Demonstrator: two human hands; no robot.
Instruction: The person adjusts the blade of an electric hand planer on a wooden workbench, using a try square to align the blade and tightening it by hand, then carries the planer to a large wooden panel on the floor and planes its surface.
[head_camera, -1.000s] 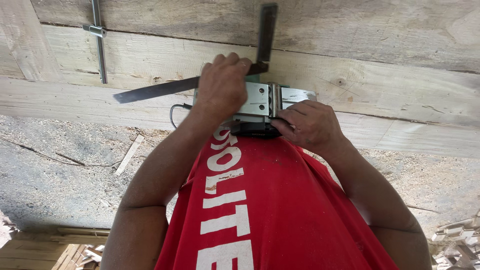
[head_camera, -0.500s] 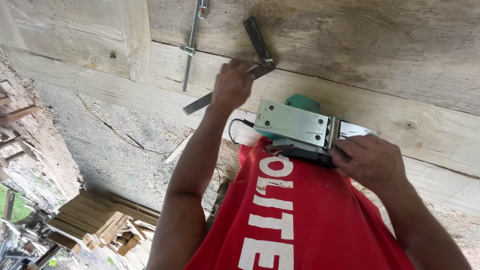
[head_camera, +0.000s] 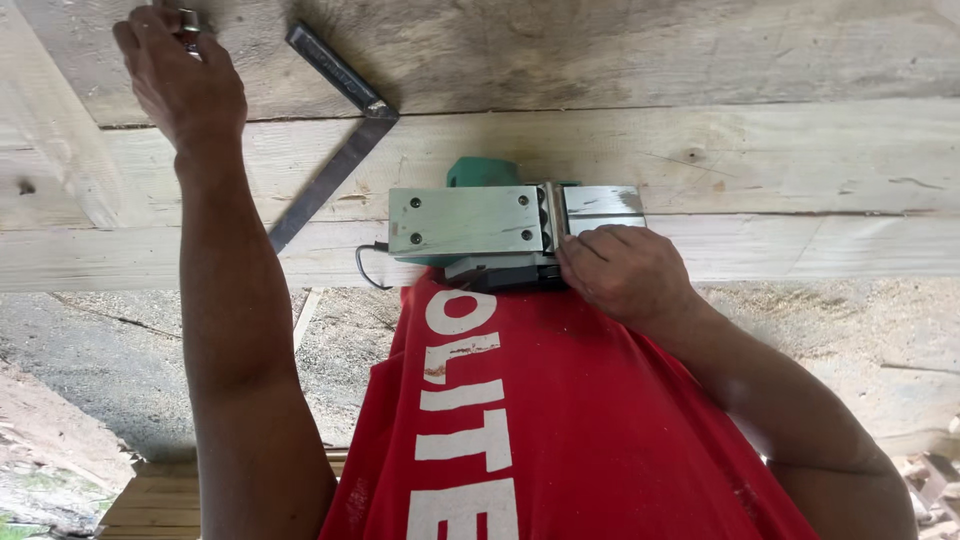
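Note:
An electric planer (head_camera: 470, 222) with a green body lies sole-up on the edge of a wide wooden plank (head_camera: 760, 170), its bright metal base plate facing me. My right hand (head_camera: 625, 270) grips the planer's dark handle at the near right side. My left hand (head_camera: 180, 80) is stretched out to the far left and closed around a small metal clamp bar (head_camera: 190, 18) at the top edge of the view. A dark steel carpenter's square (head_camera: 335, 170) lies flat on the planks between the two hands. My red shirt fills the lower middle.
A black power cord (head_camera: 365, 268) loops from the planer's left end. Several rough planks (head_camera: 60, 160) lie side by side. Below them is sawdust-covered ground (head_camera: 110, 330), with a stack of cut timber (head_camera: 150, 500) at lower left and wood scraps (head_camera: 935, 470) at lower right.
My left hand has let go of the steel square, which now lies on the planks, and has reached left to the metal clamp bar. The planer stays in my right hand.

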